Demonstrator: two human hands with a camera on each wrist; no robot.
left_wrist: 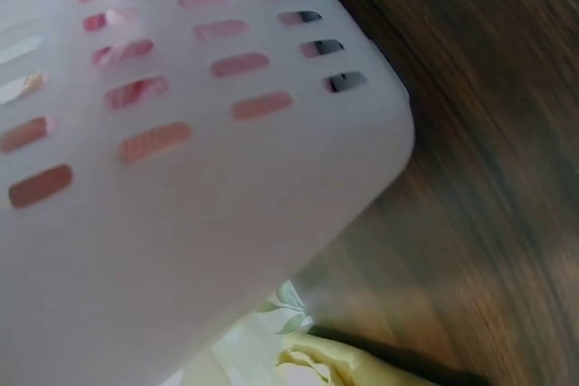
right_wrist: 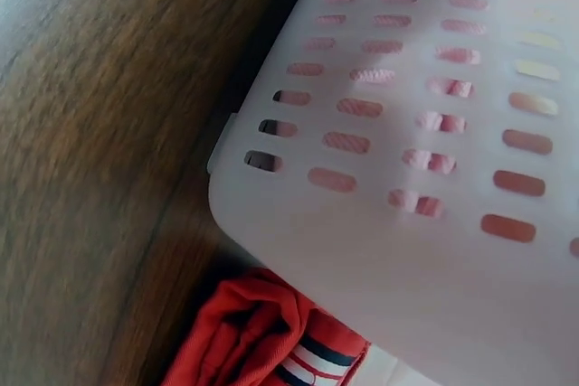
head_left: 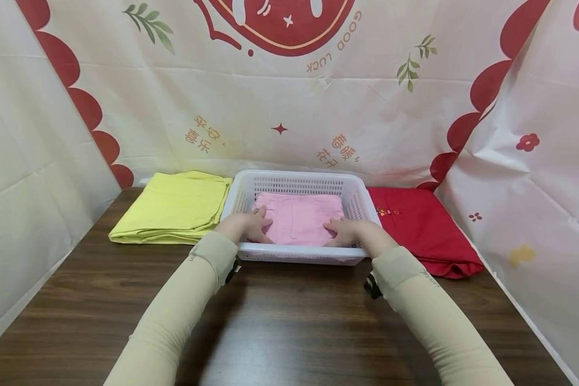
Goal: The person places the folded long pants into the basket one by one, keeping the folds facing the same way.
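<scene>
A folded pink garment (head_left: pixel 301 217) lies inside a white plastic basket (head_left: pixel 299 252) with slotted walls. My left hand (head_left: pixel 252 225) reaches over the basket's near left rim, its spread fingers resting at the left side of the pink garment. On the opposite side my right hand (head_left: pixel 346 231) rests with spread fingers at the garment's right edge. Both wrist views are filled by the basket's outer wall (left_wrist: pixel 208 214), with pink fabric showing through the slots; the hands themselves are hidden behind it there.
To the left of the basket lies a folded yellow garment (head_left: pixel 173 206). A folded red garment (head_left: pixel 424 230) lies against its right side, with a striped trim (right_wrist: pixel 317 363) in the right wrist view. Behind the dark wooden table (head_left: pixel 289 321) hangs a printed white cloth (head_left: pixel 270 96).
</scene>
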